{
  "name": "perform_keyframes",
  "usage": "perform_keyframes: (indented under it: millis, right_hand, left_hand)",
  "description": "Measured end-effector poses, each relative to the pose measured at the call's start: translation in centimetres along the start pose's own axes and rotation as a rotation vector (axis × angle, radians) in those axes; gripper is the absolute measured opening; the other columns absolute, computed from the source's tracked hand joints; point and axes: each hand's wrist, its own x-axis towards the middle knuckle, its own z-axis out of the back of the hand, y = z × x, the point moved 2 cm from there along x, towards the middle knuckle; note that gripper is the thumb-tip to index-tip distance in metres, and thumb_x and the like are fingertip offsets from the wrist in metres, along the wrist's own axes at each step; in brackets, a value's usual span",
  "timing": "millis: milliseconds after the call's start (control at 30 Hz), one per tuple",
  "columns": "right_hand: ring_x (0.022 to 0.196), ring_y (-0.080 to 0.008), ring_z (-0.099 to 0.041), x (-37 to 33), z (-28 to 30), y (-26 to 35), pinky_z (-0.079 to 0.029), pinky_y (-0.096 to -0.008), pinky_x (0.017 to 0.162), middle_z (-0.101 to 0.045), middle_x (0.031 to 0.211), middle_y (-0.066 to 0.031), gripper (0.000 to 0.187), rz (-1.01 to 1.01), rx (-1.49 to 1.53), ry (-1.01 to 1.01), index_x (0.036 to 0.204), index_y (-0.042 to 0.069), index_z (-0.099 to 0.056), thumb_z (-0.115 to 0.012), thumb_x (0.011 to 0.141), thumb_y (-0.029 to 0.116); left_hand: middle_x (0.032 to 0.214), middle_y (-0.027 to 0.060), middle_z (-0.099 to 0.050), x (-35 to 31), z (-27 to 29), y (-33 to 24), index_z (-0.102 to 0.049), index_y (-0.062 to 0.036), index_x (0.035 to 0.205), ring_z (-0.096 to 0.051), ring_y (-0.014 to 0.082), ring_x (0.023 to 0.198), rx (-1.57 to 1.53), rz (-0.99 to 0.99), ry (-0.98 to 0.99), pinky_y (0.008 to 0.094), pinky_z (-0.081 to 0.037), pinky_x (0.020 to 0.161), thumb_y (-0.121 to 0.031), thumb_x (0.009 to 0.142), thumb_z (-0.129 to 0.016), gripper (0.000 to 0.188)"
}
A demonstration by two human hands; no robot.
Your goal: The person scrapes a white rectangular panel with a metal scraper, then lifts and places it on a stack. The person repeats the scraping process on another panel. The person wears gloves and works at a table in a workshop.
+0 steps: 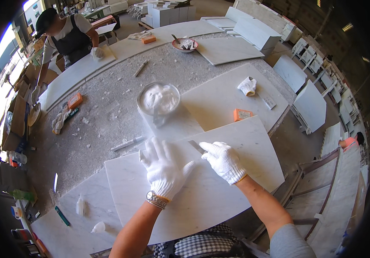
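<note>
Both my hands wear white knit gloves. My left hand (164, 168) lies flat, fingers spread, on a white marble slab (202, 202) in front of me. A wristwatch sits on that wrist. My right hand (223, 160) grips a thin metal blade (196, 146) whose tip rests on the slab's upper part. A round tub of white paste (159, 99) with a tool stuck in it stands just beyond the slab.
More marble slabs (225, 96) cover the gritty grey workbench (103, 116). An orange block (242, 114), a crumpled glove (248, 86), a bowl (185, 44) and a marker (127, 143) lie around. Another person (66, 38) works at the far left. Stacked slabs (309, 105) stand right.
</note>
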Motion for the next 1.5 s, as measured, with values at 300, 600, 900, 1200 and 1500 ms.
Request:
perform_keyframes:
  millis: [300, 600, 900, 1200, 1500]
  right_hand:
    - [0.081, -0.0328, -0.066, 0.7, 0.0, 0.0, -0.056, -0.0434, 0.073, -0.068, 0.084, -0.0116, 0.034, 0.085, -0.074, 0.055, 0.117, 0.009, -0.075, -0.078, 0.084, 0.017]
    - [0.081, -0.0296, -0.067, 1.5, -0.4, 0.2, -0.056, -0.0435, 0.070, -0.066, 0.085, -0.0084, 0.035, 0.089, -0.264, 0.209, 0.122, 0.014, -0.073, -0.074, 0.089, 0.026]
    - [0.084, -0.0374, -0.067, 2.1, -0.3, 0.1, -0.055, -0.0488, 0.075, -0.068, 0.089, -0.0158, 0.031, 0.059, -0.096, 0.264, 0.120, 0.012, -0.071, -0.067, 0.091, 0.021]
    - [0.090, -0.0406, -0.066, 2.9, 0.1, 0.4, -0.054, -0.0497, 0.081, -0.068, 0.093, -0.0194, 0.028, -0.049, -0.116, 0.418, 0.120, 0.009, -0.068, -0.064, 0.096, 0.022]
    - [0.083, -0.0346, -0.067, 3.2, -0.2, 0.3, -0.056, -0.0464, 0.073, -0.066, 0.086, -0.0126, 0.037, 0.102, -0.138, 0.368, 0.127, 0.015, -0.070, -0.071, 0.092, 0.029]
  left_hand:
    - [0.162, 0.0339, -0.028, 0.2, -0.2, 0.0, -0.042, 0.0092, 0.151, -0.020, 0.0498, 0.154, 0.018, 0.004, -0.028, 0.0677, -0.004, 0.122, -0.078, 0.086, -0.058, 0.110]
    - [0.166, 0.0341, -0.021, 0.4, 1.1, -0.4, -0.032, 0.0110, 0.156, -0.010, 0.0468, 0.158, -0.019, 0.040, 0.102, 0.0702, 0.002, 0.121, -0.074, 0.091, -0.053, 0.109]
    - [0.165, 0.0348, -0.021, 0.3, 0.5, -0.1, -0.034, 0.0108, 0.155, -0.011, 0.0494, 0.157, -0.026, 0.039, 0.082, 0.0707, 0.000, 0.121, -0.074, 0.090, -0.055, 0.109]
    - [0.166, 0.0344, -0.021, 0.1, 0.5, -0.1, -0.031, 0.0114, 0.157, -0.007, 0.0473, 0.158, -0.054, 0.047, 0.110, 0.0697, 0.002, 0.121, -0.074, 0.091, -0.053, 0.110]
    - [0.162, 0.0359, -0.027, 0.1, -0.2, 0.0, -0.041, 0.0101, 0.151, -0.019, 0.0512, 0.154, 0.005, 0.001, -0.027, 0.0727, -0.004, 0.119, -0.078, 0.089, -0.053, 0.108]
